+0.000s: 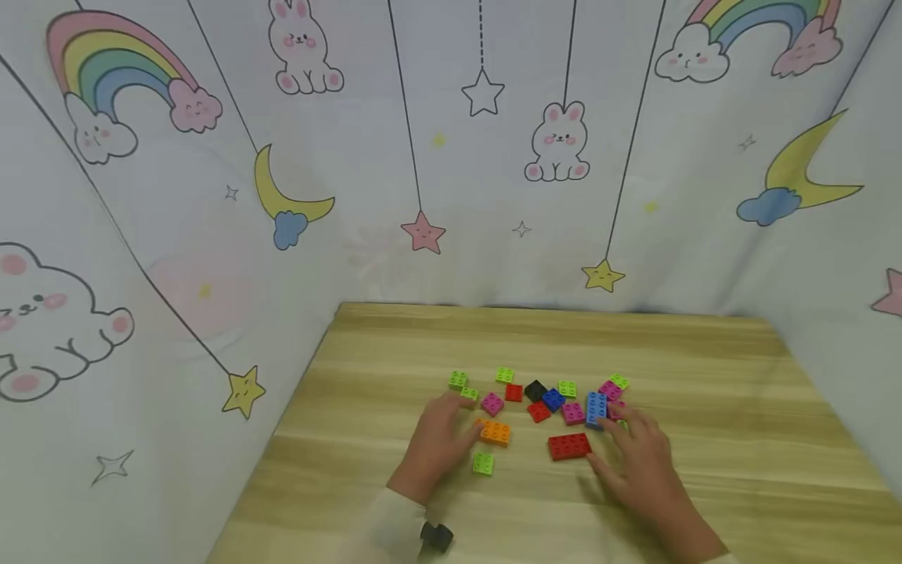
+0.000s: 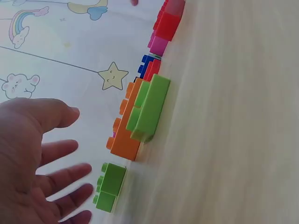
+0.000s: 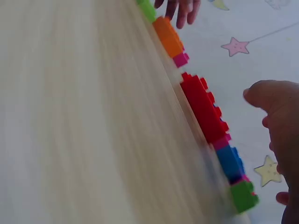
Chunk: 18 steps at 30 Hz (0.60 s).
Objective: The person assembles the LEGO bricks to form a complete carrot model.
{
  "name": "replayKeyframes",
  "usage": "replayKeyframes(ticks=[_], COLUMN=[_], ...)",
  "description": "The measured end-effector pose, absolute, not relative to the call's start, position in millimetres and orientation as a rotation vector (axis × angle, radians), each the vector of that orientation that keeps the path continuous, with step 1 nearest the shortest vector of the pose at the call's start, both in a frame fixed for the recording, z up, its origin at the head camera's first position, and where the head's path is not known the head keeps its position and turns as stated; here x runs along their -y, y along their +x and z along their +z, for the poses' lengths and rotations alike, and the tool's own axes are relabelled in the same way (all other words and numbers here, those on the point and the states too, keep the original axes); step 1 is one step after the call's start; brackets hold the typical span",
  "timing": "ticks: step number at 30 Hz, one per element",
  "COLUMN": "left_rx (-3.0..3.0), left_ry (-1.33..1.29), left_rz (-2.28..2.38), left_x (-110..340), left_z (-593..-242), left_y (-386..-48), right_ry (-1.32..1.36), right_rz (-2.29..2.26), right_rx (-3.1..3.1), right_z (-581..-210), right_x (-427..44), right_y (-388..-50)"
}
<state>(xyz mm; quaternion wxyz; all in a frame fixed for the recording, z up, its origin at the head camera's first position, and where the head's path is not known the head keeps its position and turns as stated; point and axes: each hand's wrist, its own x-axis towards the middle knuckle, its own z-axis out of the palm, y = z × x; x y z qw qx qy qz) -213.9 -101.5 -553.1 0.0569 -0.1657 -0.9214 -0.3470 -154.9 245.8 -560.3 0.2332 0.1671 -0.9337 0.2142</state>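
Toy building bricks lie scattered over the wooden table, studs up. My left hand (image 1: 439, 439) hovers by the orange brick (image 1: 496, 432) and a green brick (image 1: 469, 395); in the left wrist view its fingers are spread and hold nothing. Nearer the front is a lime green brick (image 1: 483, 464). My right hand (image 1: 644, 458) is held above the table beside the long red brick (image 1: 569, 446) and the light blue brick (image 1: 597, 410). In the right wrist view its thumb stands apart from the red brick (image 3: 203, 109), and part of that hand is cut off.
Behind are small bricks: a black brick (image 1: 535, 390), a dark blue brick (image 1: 553, 399), a pink brick (image 1: 492, 403), a red brick (image 1: 514, 392) and several green ones. A white printed curtain (image 1: 493, 266) borders the wooden table (image 1: 395, 337) at the back and sides.
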Motion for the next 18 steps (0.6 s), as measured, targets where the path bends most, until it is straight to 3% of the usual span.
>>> replayKeyframes(ticks=[10,18], left_rx=[2.891,2.902], left_ry=[-0.548,-0.553], left_rz=[-0.956,-0.948], left_x=[88.1,89.5], left_z=[-557.7,-564.8], left_y=[-214.4,-217.2], right_ry=[0.606,0.544], right_rz=[0.591,0.373], right_rx=[2.489,2.723], right_z=[-568.9,-565.1], right_x=[-207.4,-173.4], right_y=[-176.7,-198.7])
